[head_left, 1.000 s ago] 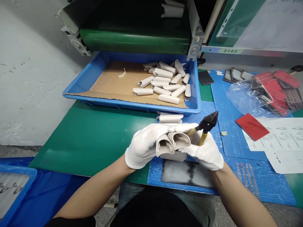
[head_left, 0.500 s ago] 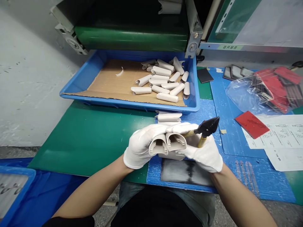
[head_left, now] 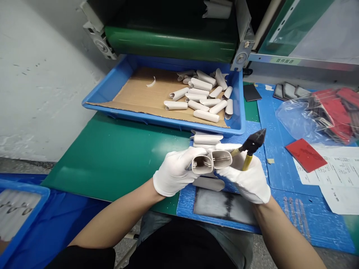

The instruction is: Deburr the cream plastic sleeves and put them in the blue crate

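Note:
Both my hands wear white cotton gloves. My left hand (head_left: 175, 171) is shut around an off-white hollow plastic tube (head_left: 202, 164), its open end facing me. My right hand (head_left: 244, 177) grips a second such tube (head_left: 221, 159) together with yellow-handled side cutters (head_left: 248, 149), whose black jaws point up and to the right. The open tube ends touch side by side between my hands. Another off-white tube (head_left: 209, 183) lies just below them on the blue corrugated board (head_left: 186, 203), partly hidden by my fingers.
A blue tray (head_left: 162, 120) lined with cardboard holds several off-white tubes. Further tubes (head_left: 207, 139) lie beyond my hands. A green mat (head_left: 112, 160) spreads left, a green roller machine (head_left: 168, 43) stands behind, and a plastic bag of red pads (head_left: 316, 116) and papers (head_left: 336, 175) lie right.
Both tubes have turned so their open ends face me more squarely and sit level, side by side. My hands have drawn closer, and the cutter jaws have swung slightly upward. The view has shifted a little.

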`<act>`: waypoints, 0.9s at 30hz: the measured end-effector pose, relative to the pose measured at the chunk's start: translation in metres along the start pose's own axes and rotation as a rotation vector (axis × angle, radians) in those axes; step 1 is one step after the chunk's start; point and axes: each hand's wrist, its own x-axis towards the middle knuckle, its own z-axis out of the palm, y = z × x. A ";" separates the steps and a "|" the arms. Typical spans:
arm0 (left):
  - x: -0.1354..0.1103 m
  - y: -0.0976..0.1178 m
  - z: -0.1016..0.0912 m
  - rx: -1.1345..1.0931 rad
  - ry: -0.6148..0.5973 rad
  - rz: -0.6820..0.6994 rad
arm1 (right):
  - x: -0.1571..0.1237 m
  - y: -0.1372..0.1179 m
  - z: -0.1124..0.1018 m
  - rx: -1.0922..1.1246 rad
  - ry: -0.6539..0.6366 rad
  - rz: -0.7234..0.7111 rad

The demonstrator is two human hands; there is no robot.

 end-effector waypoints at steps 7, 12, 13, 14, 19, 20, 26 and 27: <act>0.006 0.003 -0.001 0.083 0.139 0.160 | 0.000 0.007 -0.006 -0.037 -0.016 0.015; 0.010 0.000 -0.001 0.033 0.161 0.243 | -0.002 0.011 -0.009 -0.058 0.005 0.004; 0.011 0.001 -0.001 0.034 0.175 0.256 | -0.002 0.013 -0.010 -0.051 0.018 0.002; 0.012 0.002 -0.002 0.046 0.188 0.263 | -0.003 0.014 -0.011 -0.036 0.031 0.002; 0.012 0.008 -0.005 0.099 0.146 0.181 | -0.004 0.017 -0.013 0.014 0.043 -0.006; 0.012 0.009 -0.005 0.098 0.133 0.166 | -0.005 0.017 -0.013 0.003 0.044 -0.003; 0.009 0.009 -0.003 0.182 0.163 0.159 | -0.005 0.021 -0.018 -0.082 0.111 -0.015; 0.009 0.009 -0.003 0.195 0.164 0.155 | -0.005 0.022 -0.020 -0.091 0.114 -0.016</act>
